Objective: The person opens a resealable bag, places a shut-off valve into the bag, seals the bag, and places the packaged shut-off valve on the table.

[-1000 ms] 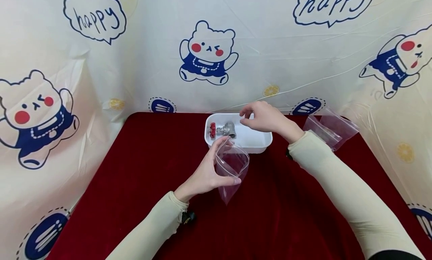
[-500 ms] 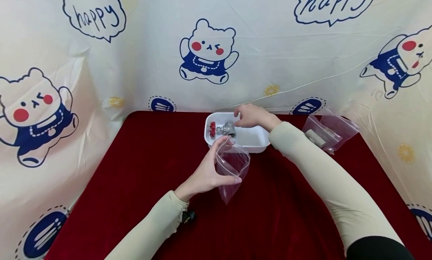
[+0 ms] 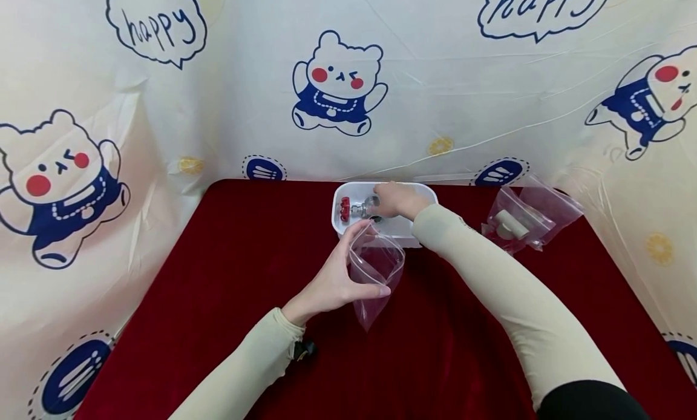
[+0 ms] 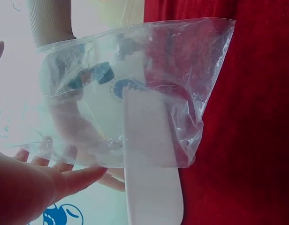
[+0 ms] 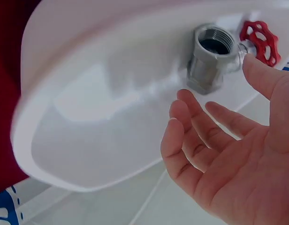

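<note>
A metal valve (image 3: 357,210) with a red handwheel (image 3: 345,209) lies at the left end of a white tray (image 3: 334,223). My right hand (image 3: 400,201) reaches into the tray from the right. In the right wrist view the valve's threaded opening shows, with thumb and fingers loosely curved on either side of its body (image 5: 205,68); a gap appears between fingertips and metal. My left hand (image 3: 329,287) holds a clear zip bag (image 3: 376,256) by its mouth, thumb and fingers spread, so the mouth gapes. The bag hangs in front of the tray, its bottom pointing down.
At the table's back right lie more clear zip bags (image 3: 550,205), with a pale cylindrical piece (image 3: 512,224) seen in or under the plastic. Dark red cloth (image 3: 261,244) covers the table. A printed curtain (image 3: 425,75) stands right behind the tray.
My right hand has moved left and down into the tray, up to the valve, and its arm uncovers more of the bags at right. The left hand and its bag hold still.
</note>
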Demonstrator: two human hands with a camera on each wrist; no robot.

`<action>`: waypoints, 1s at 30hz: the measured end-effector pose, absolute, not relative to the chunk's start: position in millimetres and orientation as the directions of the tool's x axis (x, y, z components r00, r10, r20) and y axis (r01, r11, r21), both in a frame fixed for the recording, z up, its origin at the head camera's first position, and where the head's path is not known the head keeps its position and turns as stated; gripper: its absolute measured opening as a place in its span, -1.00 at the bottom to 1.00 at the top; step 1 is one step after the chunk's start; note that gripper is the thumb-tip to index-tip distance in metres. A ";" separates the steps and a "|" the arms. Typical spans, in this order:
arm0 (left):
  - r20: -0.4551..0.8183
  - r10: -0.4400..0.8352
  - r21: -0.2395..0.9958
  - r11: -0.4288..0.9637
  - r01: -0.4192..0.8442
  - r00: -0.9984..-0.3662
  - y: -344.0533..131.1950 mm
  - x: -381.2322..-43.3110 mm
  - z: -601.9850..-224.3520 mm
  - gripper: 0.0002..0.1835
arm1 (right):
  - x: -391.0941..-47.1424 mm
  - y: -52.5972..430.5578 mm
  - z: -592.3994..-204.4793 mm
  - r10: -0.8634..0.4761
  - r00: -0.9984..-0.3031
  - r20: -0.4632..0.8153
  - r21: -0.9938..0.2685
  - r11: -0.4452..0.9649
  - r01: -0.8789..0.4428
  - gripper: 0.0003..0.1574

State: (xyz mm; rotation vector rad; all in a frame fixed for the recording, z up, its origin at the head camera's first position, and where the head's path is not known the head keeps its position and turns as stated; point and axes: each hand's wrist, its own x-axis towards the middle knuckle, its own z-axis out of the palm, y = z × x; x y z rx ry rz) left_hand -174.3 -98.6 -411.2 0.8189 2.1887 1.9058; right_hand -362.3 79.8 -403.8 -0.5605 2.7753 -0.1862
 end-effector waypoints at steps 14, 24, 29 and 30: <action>0.258 0.474 0.941 0.072 0.330 -0.841 -97.0 -174.7 -410.0 0.16 | -356.3 89.3 -413.1 -0.374 -0.888 -0.266 -0.279 0.912 -0.300 -0.42; 0.240 0.468 0.946 0.083 0.313 -0.850 -98.5 -177.1 -411.0 0.16 | -354.4 117.3 -410.2 -0.396 -0.851 -0.345 -0.389 0.886 -0.254 -0.25; 0.246 0.472 0.946 0.071 0.315 -0.846 -97.2 -183.1 -409.2 0.15 | -353.7 127.1 -413.9 -0.389 -0.836 -0.386 -0.431 0.878 -0.210 -0.19; 0.247 0.473 0.946 0.069 0.315 -0.846 -96.8 -184.0 -408.6 0.15 | -353.6 128.8 -414.6 -0.391 -0.835 -0.386 -0.441 0.874 -0.205 -0.18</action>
